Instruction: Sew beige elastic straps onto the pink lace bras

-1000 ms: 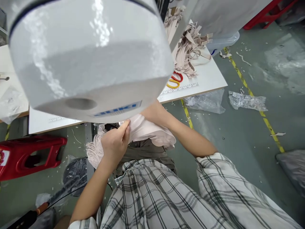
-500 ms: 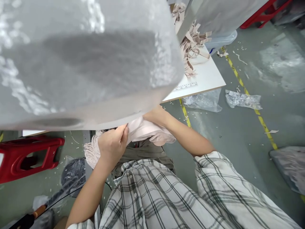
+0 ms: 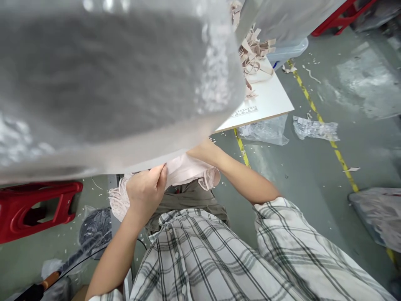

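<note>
A pale pink lace-trimmed garment piece [image 3: 179, 172] lies across my lap beneath a large, blurred grey housing [image 3: 125, 79] that fills the upper left. My left hand [image 3: 145, 187] is closed, pinching the cloth's edge between thumb and forefinger just below the housing's lower rim. On the other side, my right hand [image 3: 200, 150] reaches in under the housing at the pink cloth; its fingers are hidden. A lace-edged part [image 3: 209, 179] of the piece hangs below my right wrist. More gathered lace [image 3: 119, 196] bunches to the left of my left hand.
A white tabletop [image 3: 275, 98] with a printed ruler [image 3: 246, 110] and a heap of beige straps [image 3: 255, 54] juts out at right. Red stool [image 3: 40, 209] at left. Plastic bags [image 3: 315, 128], yellow-striped tape [image 3: 308, 98] and scraps lie on the floor.
The lace-edged right end of the cloth has drawn leftward and folded in beneath my right wrist. My hands keep nearly the same place; the view has shifted slightly.
</note>
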Action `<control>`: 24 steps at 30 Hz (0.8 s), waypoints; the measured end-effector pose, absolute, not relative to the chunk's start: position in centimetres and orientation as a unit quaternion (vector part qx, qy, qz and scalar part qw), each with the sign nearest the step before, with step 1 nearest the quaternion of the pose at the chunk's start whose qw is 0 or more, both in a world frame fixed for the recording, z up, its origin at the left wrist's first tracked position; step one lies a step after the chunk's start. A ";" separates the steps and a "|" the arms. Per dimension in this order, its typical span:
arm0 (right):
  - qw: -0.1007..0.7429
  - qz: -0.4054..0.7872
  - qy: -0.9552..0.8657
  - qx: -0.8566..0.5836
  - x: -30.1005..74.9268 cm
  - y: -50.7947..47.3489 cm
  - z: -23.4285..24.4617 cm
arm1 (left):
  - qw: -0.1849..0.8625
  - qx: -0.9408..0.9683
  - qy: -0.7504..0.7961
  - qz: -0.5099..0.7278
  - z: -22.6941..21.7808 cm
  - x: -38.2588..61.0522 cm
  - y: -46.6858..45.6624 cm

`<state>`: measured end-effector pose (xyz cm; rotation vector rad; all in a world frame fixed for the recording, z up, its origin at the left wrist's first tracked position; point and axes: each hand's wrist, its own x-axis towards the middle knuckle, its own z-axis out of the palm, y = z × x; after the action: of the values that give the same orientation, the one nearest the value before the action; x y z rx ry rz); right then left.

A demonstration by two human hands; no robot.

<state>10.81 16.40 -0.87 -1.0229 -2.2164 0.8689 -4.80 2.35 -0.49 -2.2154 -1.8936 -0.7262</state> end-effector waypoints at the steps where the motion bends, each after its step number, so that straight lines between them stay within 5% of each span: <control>1: 0.268 0.337 -0.817 -0.383 10.8 16.4 -0.8 | 0.070 -0.736 -0.629 -0.241 -0.5 -4.8 2.4; 24: 0.277 0.399 -0.775 -0.404 10.9 16.2 0.0 | 0.056 -0.699 -0.672 -0.237 -0.2 -5.2 2.0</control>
<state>10.87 16.15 -0.04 -1.0855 -2.0818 1.0721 -5.20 2.04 -0.23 -2.1217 -2.0397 -0.7193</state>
